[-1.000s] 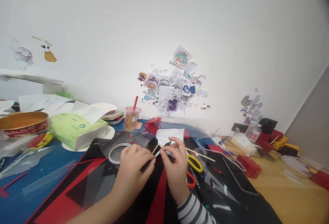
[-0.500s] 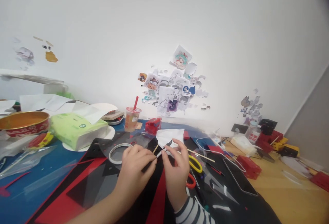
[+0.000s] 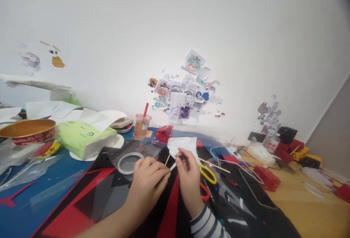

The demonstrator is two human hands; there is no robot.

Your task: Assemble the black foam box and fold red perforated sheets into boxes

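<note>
My left hand [image 3: 150,179] is closed over the dark mat, its thumb and fingertips pinching a narrow white strip [image 3: 173,166]. Just to the right is my right hand [image 3: 190,185], raised with fingers bent and the thumb apart from them; I see nothing held in it. Its thumb is near the strip's upper end. A thin wooden stick [image 3: 167,159] shows above the left fingertips. Behind both hands lies a white sheet of paper [image 3: 183,144]. A roll of tape [image 3: 120,165] lies left of my left hand, and scissors with yellow and orange handles [image 3: 209,174] lie beside the right.
A drink cup with a red straw [image 3: 141,127] stands behind. On the left are a green tissue pack [image 3: 84,139] and a red-gold bowl [image 3: 32,132]. A phone [image 3: 257,188], another wooden stick [image 3: 216,166] and a red box [image 3: 266,178] lie on the right.
My right hand's index finger has bent in, and the hand has turned slightly. The left hand keeps its pinch on the strip. The whole view has shifted a little.
</note>
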